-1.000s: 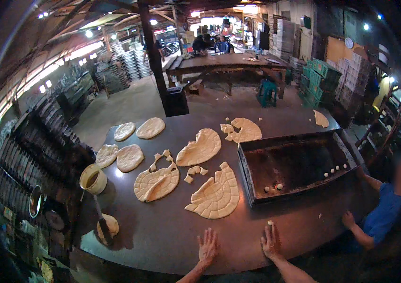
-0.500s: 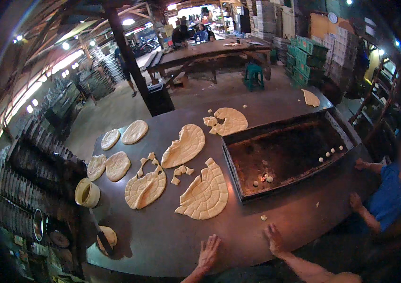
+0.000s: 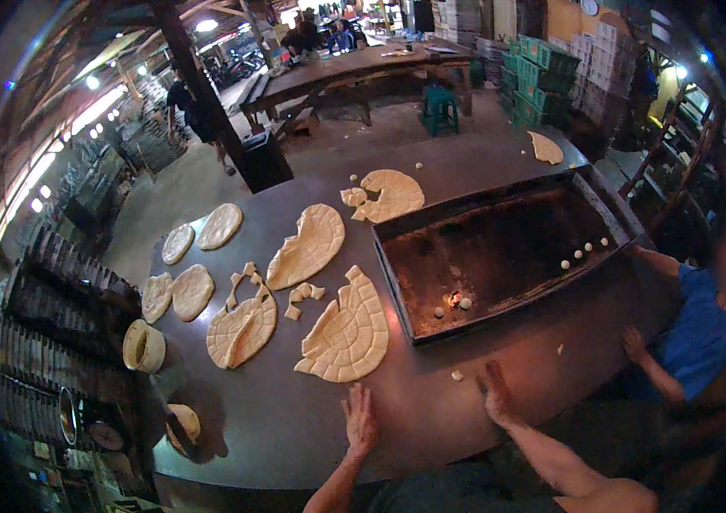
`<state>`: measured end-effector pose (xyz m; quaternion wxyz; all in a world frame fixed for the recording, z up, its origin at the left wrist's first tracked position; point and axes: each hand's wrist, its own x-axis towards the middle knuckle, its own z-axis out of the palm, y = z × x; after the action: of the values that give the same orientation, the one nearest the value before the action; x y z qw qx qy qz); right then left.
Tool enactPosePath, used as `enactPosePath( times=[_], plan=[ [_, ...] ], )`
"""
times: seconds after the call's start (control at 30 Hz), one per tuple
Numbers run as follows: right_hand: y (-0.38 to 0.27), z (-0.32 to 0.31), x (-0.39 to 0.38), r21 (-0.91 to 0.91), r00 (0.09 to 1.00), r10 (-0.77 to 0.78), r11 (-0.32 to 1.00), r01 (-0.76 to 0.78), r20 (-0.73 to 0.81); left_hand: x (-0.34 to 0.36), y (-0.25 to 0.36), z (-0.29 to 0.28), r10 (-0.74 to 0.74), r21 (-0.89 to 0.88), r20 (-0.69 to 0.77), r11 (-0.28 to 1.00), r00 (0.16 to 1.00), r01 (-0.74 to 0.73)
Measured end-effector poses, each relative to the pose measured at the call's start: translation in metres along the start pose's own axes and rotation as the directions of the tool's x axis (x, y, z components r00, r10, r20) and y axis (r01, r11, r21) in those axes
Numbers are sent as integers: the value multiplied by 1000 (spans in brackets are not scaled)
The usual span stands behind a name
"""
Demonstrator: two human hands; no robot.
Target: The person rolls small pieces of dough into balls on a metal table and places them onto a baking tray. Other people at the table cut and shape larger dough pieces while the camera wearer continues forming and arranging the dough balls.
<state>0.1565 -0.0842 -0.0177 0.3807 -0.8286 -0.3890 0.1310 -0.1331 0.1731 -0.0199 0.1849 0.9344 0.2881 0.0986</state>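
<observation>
My left hand lies open on the dark metal table, just below a flat dough round scored into small pieces, one side cut away. My right hand is open too, slightly blurred, its fingers low over or on the tabletop. Nothing shows in either hand. Beside the right fingertips sits a small lump of dough. Beyond it stands a large black baking tray, with several little dough balls inside, among them a pale one.
More scored dough and uncut rounds cover the left half. A tub and a dough-coloured bowl or lump, with a dark-handled tool across it, stand at the left edge. A co-worker in blue stands at right, one hand near the tray.
My left hand has moved forward, closer to the scored dough. My right hand has shifted slightly forward relative to the small lump. The whole view has tilted down a little.
</observation>
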Motion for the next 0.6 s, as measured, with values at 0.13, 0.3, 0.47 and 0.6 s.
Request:
enactPosePath(
  times=[0.13,0.3,0.47,0.6],
  plan=[
    [12,-1,-1,-124,886,-418,886,446,200,6,10,6,85,81,223,991,971,-106],
    [15,-17,9,-103,992,-123,987,126,34,11,31,5,-109,14,-181,993,977,113],
    [11,-18,18,-249,914,-354,884,396,197,12,44,10,29,-23,300,999,953,-23],
    [22,-17,23,-133,982,-175,974,182,64,16,48,17,-139,17,-84,990,987,141]
  ],
)
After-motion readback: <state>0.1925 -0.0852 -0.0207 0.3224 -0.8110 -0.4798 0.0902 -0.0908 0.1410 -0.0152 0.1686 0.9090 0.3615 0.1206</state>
